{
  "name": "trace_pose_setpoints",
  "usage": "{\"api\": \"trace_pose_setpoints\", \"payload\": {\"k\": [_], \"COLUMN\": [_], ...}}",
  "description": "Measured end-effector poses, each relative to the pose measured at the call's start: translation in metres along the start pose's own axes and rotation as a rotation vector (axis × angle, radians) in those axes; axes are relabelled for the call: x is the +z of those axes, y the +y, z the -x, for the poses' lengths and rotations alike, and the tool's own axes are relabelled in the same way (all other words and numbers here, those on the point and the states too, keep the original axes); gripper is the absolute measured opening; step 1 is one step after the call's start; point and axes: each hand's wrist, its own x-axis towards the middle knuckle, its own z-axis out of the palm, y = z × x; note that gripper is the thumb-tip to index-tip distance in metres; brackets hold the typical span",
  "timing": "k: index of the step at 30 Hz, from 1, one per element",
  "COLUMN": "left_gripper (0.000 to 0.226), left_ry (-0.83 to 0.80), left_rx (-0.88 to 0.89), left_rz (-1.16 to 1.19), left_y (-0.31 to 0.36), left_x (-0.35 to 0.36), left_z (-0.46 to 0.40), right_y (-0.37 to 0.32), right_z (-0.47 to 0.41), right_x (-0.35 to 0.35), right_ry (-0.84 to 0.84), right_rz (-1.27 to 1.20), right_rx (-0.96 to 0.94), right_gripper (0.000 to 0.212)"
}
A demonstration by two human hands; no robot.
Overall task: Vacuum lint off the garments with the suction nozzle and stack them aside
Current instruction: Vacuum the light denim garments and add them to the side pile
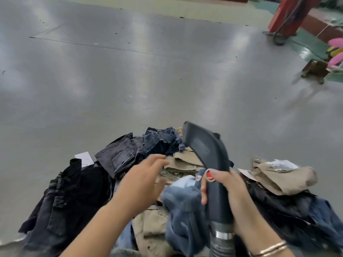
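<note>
Black nozzle [206,156] gripped in my right hand [226,191], left hand [144,175] open and reaching over the garments [130,154] heaped at the table's [130,80] near edge, I could suck loose cloth into the mouth.

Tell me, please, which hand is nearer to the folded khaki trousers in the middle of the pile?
Left. The left hand reaches over the khaki trousers, fingers open at their edge. The right hand holds the suction nozzle beside them.

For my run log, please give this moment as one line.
right hand: grips suction nozzle | left hand: open, reaching over garments | nozzle: raised
</note>
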Motion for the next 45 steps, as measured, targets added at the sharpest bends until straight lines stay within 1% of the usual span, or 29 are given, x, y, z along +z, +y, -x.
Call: {"api": "trace_pose_setpoints", "payload": {"k": [1,2,3,5,7,10,12,13,15,16,18,20,21,22,24,25,26,28,29,31,33,36,38,40,43,45], "left_gripper": [0.045,0.050,0.051,0.044,0.040,0.036,0.018,0.015,0.027,0.034,0.042,0.043,0.041,0.036,0.021,0.030,0.039,0.044,0.043,0.042,0.043,0.050,0.054,0.055,0.054,0.054], "left_ry": [-0.034,-0.084,-0.159,-0.301,-0.338,-0.329,-0.355,-0.406,-0.528,-0.556,-0.522,-0.495,-0.529,-0.576,-0.684,-0.691,-0.663,-0.564,-0.525,-0.437,-0.396,-0.354,-0.316,-0.271,-0.212,-0.198], "left_rx": [0.112,0.180,0.217,0.218,0.172,0.076,0.005,-0.059,-0.200,-0.252,-0.331,-0.418,-0.473,-0.543,-0.769,-0.831,-0.823,-0.740,-0.701,-0.647,-0.631,-0.590,-0.559,-0.537,-0.527,-0.534], "left_rz": [0.039,0.093,0.168,0.326,0.338,0.157,0.174,0.215,0.214,0.169,0.042,0.007,0.071,0.205,0.720,0.959,1.132,1.359,1.439,1.511,1.615,1.824,1.924,1.986,2.018,2.007], "left_y": [0.005,0.011,0.016,0.027,0.031,0.027,0.018,0.012,-0.002,-0.007,-0.011,-0.011,-0.008,-0.007,-0.005,-0.007,-0.010,-0.014,-0.013,-0.011,-0.010,-0.001,0.001,0.000,-0.003,-0.003], "left_x": [0.005,0.010,0.013,0.013,0.013,0.003,-0.010,-0.018,-0.032,-0.037,-0.039,-0.034,-0.034,-0.034,-0.039,-0.042,-0.041,-0.038,-0.037,-0.036,-0.030,-0.021,-0.018,-0.017,-0.018,-0.017], "left_z": [-0.003,-0.006,-0.008,-0.008,-0.007,-0.007,-0.009,-0.009,-0.006,-0.006,-0.005,-0.005,-0.005,-0.004,-0.003,-0.001,0.000,-0.001,-0.003,-0.005,-0.004,-0.003,-0.005,-0.009,-0.015,-0.017], "right_y": [0.004,0.007,0.009,0.010,0.006,-0.003,-0.008,-0.011,-0.013,-0.014,-0.011,-0.003,0.002,0.006,0.013,0.014,0.014,0.012,0.009,0.002,-0.004,-0.008,-0.010,-0.011,-0.009,-0.001], "right_z": [0.000,0.001,0.002,0.005,0.007,0.004,0.002,0.002,0.003,0.005,0.010,0.013,0.014,0.015,0.013,0.012,0.010,0.007,0.006,0.006,0.010,0.018,0.024,0.031,0.039,0.041], "right_x": [0.005,0.010,0.013,0.016,0.016,0.003,-0.008,-0.013,-0.020,-0.022,-0.020,-0.012,-0.007,0.000,0.011,0.015,0.018,0.017,0.015,0.009,0.000,-0.009,-0.011,-0.009,-0.005,-0.004], "right_ry": [-0.023,-0.059,-0.103,-0.177,-0.168,-0.017,0.096,0.147,0.223,0.233,0.207,0.137,0.094,0.058,0.025,0.020,0.022,0.074,0.113,0.192,0.254,0.272,0.229,0.149,0.010,-0.064], "right_rz": [0.027,0.042,0.056,0.081,0.072,0.010,0.033,0.041,0.040,0.048,0.057,0.058,0.068,0.078,0.091,0.104,0.116,0.119,0.117,0.125,0.146,0.179,0.216,0.270,0.335,0.440], "right_rx": [0.005,0.019,0.032,0.036,0.043,0.120,0.167,0.172,0.165,0.160,0.168,0.207,0.230,0.246,0.259,0.262,0.260,0.227,0.197,0.124,0.080,0.084,0.085,0.088,0.119,0.074], "right_gripper": [0.041,0.040,0.034,0.022,0.019,0.030,0.040,0.044,0.044,0.045,0.047,0.045,0.044,0.041,0.024,0.015,0.011,0.010,0.011,0.011,0.009,0.007,0.009,0.020,0.030,0.042]}}
